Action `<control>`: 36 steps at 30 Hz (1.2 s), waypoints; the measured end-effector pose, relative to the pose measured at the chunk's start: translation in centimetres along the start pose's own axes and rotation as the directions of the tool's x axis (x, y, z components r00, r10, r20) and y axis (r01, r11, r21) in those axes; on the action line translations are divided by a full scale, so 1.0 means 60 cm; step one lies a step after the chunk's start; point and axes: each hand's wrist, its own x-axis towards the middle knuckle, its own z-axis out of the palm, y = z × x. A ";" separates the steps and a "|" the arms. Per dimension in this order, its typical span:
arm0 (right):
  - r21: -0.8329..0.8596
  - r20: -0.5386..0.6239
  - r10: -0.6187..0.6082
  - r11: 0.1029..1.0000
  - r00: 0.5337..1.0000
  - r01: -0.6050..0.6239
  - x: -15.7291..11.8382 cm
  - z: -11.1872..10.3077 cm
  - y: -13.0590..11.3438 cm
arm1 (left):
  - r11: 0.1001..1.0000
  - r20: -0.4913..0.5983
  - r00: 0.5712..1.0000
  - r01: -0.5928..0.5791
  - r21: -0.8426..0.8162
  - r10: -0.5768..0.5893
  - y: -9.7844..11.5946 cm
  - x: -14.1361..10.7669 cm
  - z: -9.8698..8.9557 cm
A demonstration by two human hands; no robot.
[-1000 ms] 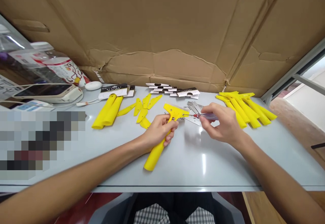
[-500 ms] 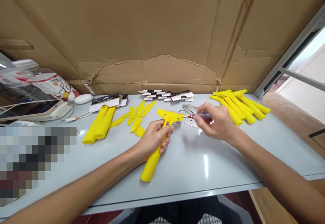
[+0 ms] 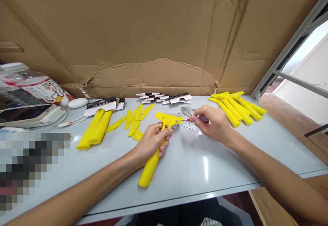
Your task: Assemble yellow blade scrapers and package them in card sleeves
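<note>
Yellow plastic scraper point(image 3: 149, 171) in left hand point(image 3: 151, 142), screwdriver point(image 3: 199, 118) pinched in right hand point(image 3: 214, 123)

At the far left of the grey table point(image 3: 200, 188), a smartphone point(image 3: 25, 114) lies beside a white oval device point(image 3: 78, 102). Next come a bundle of yellow handles point(image 3: 93, 130) and flat yellow pieces point(image 3: 134, 123), with a row of printed cards point(image 3: 164, 98) behind them against a creased cardboard sheet point(image 3: 143, 41). The left fingers curl closed around the scraper's neck, thumb across the front, holding it over the middle of the table with its handle angled toward the person. Its wide head points away. The right thumb and fingertips pinch the screwdriver's clear grip, the other fingers bunched close behind, and its thin metal tip reaches the right edge of the scraper head. Steel blades point(image 3: 187, 122) lie just right of that head, below the right hand. Further right lies a heap of yellow handles point(image 3: 237, 108).
</note>
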 end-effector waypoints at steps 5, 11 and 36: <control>0.023 0.053 0.040 0.999 0.998 -0.042 0.001 -0.008 -0.006 | 1.000 -0.002 1.000 0.004 -0.006 -0.004 -0.001 0.001 0.000; 0.014 0.027 0.003 1.000 1.000 -0.003 -0.006 0.001 0.000 | 1.000 -0.016 1.000 0.003 -0.019 -0.003 -0.005 0.003 -0.003; -0.119 0.041 0.027 0.993 0.999 -0.022 -0.002 -0.004 -0.002 | 0.999 -0.026 1.000 0.002 -0.038 -0.003 -0.016 0.010 -0.005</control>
